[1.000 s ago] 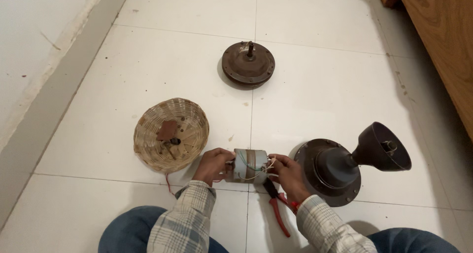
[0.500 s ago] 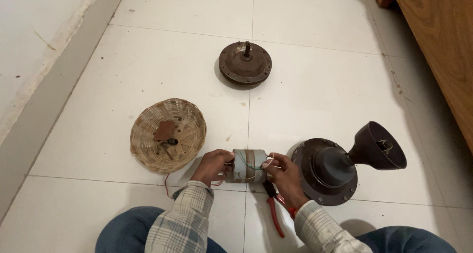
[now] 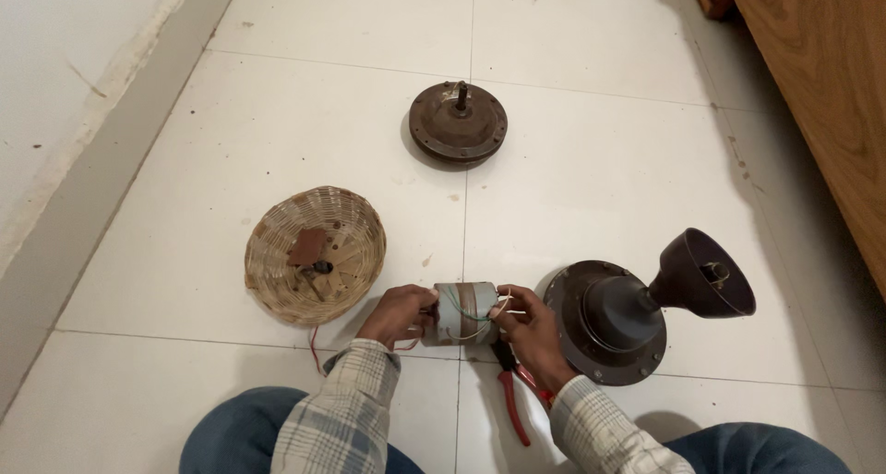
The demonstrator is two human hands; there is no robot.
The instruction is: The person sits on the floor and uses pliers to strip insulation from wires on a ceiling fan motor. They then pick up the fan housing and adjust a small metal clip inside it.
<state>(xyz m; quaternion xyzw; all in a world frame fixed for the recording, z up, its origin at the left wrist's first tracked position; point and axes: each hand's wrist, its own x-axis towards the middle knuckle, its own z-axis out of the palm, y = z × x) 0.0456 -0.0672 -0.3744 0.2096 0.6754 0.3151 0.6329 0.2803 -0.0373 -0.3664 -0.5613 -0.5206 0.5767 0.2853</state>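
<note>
A wicker basket (image 3: 315,254) lies at left on the tiled floor (image 3: 231,142). The left hand (image 3: 397,313) is closed on one end of a grey wired cylinder (image 3: 466,312) — the right hand (image 3: 526,328) pinches its other end, over red-handled pliers (image 3: 510,396). A dark motor cover (image 3: 604,322) and cone-shaped cup (image 3: 701,274) lie right; a rusty disc (image 3: 458,123) — far centre.

Pliers (image 3: 513,402) partly under right wrist

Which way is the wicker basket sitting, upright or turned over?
Upright: the wicker basket rests on the white tiled floor with its opening upward, and small parts lie inside it.
</note>
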